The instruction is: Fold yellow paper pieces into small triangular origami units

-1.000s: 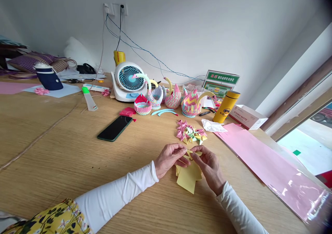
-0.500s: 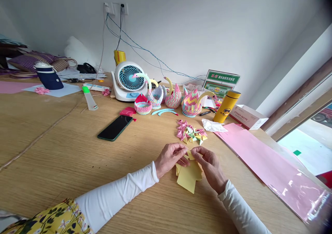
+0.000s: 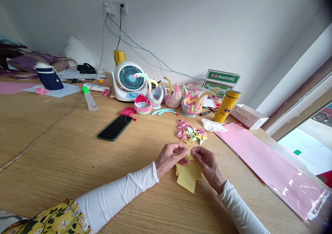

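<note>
A small piece of yellow paper (image 3: 190,156) is pinched between my left hand (image 3: 173,159) and my right hand (image 3: 209,166). The fingertips of both hands nearly meet at its upper edge, and the fingers partly hide its folds. Under the hands lies a loose stack of yellow paper slips (image 3: 187,180) on the wooden table. Just beyond my fingertips is a pile of folded paper triangles (image 3: 191,133) in pink, green and yellow.
Several folded-paper swans (image 3: 173,97) stand at the back beside a white fan (image 3: 129,80). A phone (image 3: 115,128) lies left of the hands. To the right are a yellow flask (image 3: 226,106), a sticky-note box (image 3: 249,116) and pink paper sheets (image 3: 269,165).
My left thumb and fingers have shifted slightly right, closer to my right fingertips on the yellow paper. Everything else on the table stays put.
</note>
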A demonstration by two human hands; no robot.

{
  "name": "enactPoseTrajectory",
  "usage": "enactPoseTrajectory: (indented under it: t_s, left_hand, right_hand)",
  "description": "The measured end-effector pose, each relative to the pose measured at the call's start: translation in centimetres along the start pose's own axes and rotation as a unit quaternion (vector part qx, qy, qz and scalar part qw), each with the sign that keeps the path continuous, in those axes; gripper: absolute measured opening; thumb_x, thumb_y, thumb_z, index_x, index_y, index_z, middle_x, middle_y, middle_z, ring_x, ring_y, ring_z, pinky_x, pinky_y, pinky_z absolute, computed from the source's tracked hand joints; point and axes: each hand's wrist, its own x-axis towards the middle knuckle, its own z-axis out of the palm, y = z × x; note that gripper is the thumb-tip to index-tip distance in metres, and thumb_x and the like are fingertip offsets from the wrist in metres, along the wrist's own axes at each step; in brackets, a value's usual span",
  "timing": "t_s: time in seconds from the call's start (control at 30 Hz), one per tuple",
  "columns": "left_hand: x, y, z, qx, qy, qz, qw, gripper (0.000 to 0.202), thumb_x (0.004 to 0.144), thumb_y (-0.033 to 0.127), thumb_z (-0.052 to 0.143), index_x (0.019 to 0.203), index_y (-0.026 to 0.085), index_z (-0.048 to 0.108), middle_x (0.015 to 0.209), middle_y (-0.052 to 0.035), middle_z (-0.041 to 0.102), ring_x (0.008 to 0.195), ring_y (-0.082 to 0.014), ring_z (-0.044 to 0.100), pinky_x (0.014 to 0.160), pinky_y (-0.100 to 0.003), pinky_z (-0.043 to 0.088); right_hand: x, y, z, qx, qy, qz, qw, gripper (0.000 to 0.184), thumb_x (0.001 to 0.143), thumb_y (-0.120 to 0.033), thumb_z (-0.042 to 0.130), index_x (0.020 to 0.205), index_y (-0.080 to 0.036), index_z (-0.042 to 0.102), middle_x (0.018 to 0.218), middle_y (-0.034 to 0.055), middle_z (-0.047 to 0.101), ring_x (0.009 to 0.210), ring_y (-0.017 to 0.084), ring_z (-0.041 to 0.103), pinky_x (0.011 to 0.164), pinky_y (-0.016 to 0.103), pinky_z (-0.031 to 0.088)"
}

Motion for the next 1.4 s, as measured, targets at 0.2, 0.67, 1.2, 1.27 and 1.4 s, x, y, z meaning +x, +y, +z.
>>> enactPoseTrajectory:
  t_s: [0.2, 0.67, 1.2, 1.27, 1.4]
  left_hand:
    - [0.0, -0.2, -0.1, -0.002, 0.018, 0.008, 1.0, 0.035, 0.067, 0.04, 0.074, 0.078, 0.009, 0.062, 0.07, -0.0034, 0.064, 0.057, -0.0122, 0.064, 0.059, -0.022, 0.052]
    - [0.3, -0.9, -0.8, 0.115, -0.036, 0.07, 0.99, 0.03, 0.081, 0.041, 0.058, 0.082, 0.011, 0.058, 0.073, -0.0025, 0.061, 0.059, -0.0144, 0.065, 0.06, -0.024, 0.049]
    - [0.3, -0.4, -1.5, 0.268, -0.069, 0.11, 0.955, 0.035, 0.09, 0.043, 0.041, 0.09, 0.013, 0.06, 0.059, 0.0004, 0.056, 0.05, -0.0089, 0.052, 0.052, -0.018, 0.039]
    - [0.3, -0.4, -1.4, 0.27, -0.055, 0.121, 0.954, 0.031, 0.086, 0.042, 0.05, 0.086, 0.013, 0.06, 0.067, -0.0009, 0.059, 0.052, -0.0086, 0.052, 0.052, -0.018, 0.039]
    - [0.3, -0.3, -1.4, 0.29, -0.053, 0.128, 0.947, 0.027, 0.087, 0.038, 0.047, 0.082, 0.014, 0.059, 0.061, 0.0017, 0.053, 0.048, -0.0076, 0.046, 0.05, -0.018, 0.037]
  right_hand:
    - [-0.1, -0.4, 0.3, -0.04, 0.011, -0.031, 0.999, 0.028, 0.085, -0.044, 0.055, 0.082, -0.017, 0.057, 0.078, 0.0071, 0.063, 0.074, 0.02, 0.06, 0.059, 0.026, 0.047]
    - [0.0, -0.3, 0.1, -0.14, 0.003, -0.11, 0.984, 0.023, 0.09, -0.035, 0.046, 0.08, -0.017, 0.056, 0.076, 0.0056, 0.061, 0.071, 0.019, 0.058, 0.066, 0.029, 0.045]
    - [0.2, -0.2, -0.7, -0.164, -0.029, -0.124, 0.978, 0.025, 0.092, -0.035, 0.043, 0.079, -0.018, 0.054, 0.076, 0.0049, 0.06, 0.071, 0.019, 0.057, 0.067, 0.029, 0.043]
    - [0.2, -0.2, -0.5, -0.159, -0.028, -0.121, 0.979, 0.025, 0.092, -0.036, 0.043, 0.079, -0.017, 0.055, 0.076, 0.0049, 0.061, 0.071, 0.019, 0.057, 0.066, 0.028, 0.043]
    - [0.0, -0.1, -0.2, -0.152, -0.031, -0.114, 0.981, 0.026, 0.092, -0.036, 0.043, 0.078, -0.017, 0.055, 0.075, 0.0044, 0.06, 0.071, 0.018, 0.056, 0.065, 0.027, 0.043]
